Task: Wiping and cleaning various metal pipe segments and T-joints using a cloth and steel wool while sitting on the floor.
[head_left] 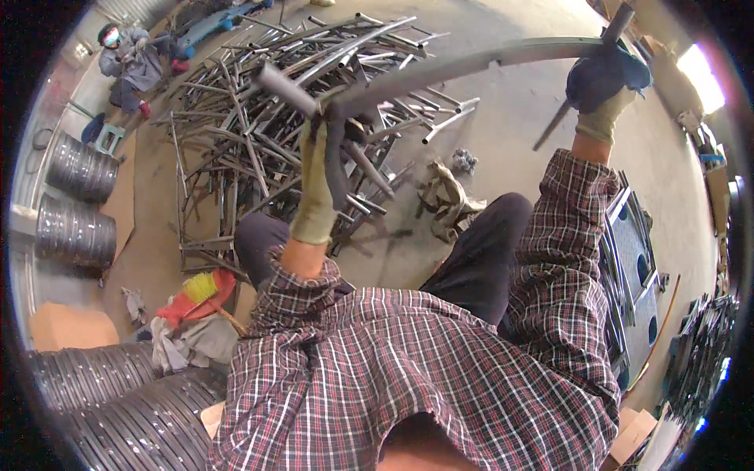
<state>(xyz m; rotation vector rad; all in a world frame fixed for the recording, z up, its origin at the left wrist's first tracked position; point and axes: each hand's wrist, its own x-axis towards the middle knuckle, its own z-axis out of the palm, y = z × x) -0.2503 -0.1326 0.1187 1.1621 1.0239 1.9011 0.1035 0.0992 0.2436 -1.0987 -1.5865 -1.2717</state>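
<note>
The grey metal frame [463, 69] stretches from upper centre to upper right of the picture, between the gloved hands: the left hand [320, 149] grips one end, the right hand [605, 81] is closed around the other.

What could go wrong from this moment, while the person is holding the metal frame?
The metal frame, held in the left hand and right hand, could slip and perhaps strike a knee. Its protruding tube ends might also catch on the tangled metal pile.
</note>
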